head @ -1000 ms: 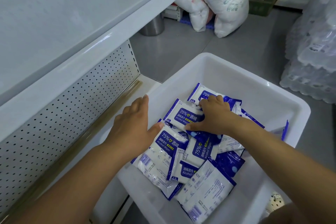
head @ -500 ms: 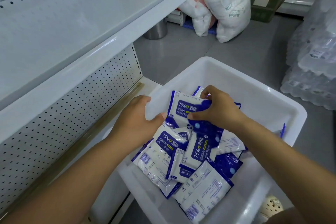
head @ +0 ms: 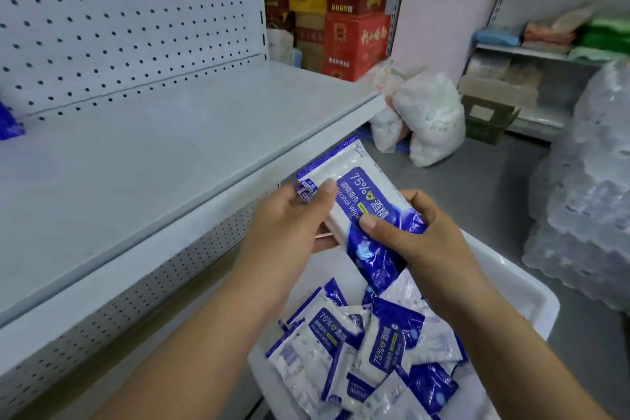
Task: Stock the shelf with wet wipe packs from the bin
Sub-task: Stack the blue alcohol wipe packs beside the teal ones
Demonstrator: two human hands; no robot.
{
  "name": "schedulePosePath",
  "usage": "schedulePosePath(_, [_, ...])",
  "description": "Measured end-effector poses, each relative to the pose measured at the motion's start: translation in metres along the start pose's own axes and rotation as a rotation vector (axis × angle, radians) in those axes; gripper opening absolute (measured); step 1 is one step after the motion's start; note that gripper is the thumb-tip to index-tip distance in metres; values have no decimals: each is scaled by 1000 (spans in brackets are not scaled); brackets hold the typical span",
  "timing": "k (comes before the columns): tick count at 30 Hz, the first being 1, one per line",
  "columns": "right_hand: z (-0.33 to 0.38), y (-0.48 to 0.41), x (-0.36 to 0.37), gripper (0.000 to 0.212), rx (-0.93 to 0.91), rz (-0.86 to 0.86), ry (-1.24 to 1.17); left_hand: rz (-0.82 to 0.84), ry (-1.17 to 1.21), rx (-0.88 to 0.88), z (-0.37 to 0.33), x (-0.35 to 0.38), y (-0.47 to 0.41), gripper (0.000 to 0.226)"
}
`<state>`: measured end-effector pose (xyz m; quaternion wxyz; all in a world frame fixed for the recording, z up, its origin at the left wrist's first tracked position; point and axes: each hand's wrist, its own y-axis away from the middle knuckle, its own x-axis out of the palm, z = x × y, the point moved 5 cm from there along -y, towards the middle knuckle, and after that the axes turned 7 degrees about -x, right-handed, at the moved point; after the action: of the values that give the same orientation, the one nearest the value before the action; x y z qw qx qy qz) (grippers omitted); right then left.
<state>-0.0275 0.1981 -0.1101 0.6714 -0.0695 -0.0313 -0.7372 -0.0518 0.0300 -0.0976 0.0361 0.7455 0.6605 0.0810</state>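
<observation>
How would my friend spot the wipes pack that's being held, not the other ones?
Find the big white bin at the bottom right, heaped with blue-and-white wipe packs. Just above it, by the front edge of the white shelf, a left hand and a right hand meet. The pack they grip is the only one up in the air, clear of the heap.

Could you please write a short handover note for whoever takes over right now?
Left hand: holds the pack at its upper end.
Right hand: grips its lower end.
The pack is above the bin, beside the shelf edge; more packs lie in the bin.
Done: one pack out of the bin. Left: set it on the shelf, then the rest.
</observation>
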Motion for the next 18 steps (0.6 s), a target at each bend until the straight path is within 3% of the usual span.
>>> schedulePosePath(5, [25,-5,51,48,-5,90,9,-209,-6,153,-42,-48,23,19])
schedulePosePath(11, [53,-13,123,39,-90,157,49,-457,13,259,-82,-126,49,28])
schedulePosePath(18, [72,-25,217,26,-203,208,88,-901,-19,382,-104,-248,83,24])
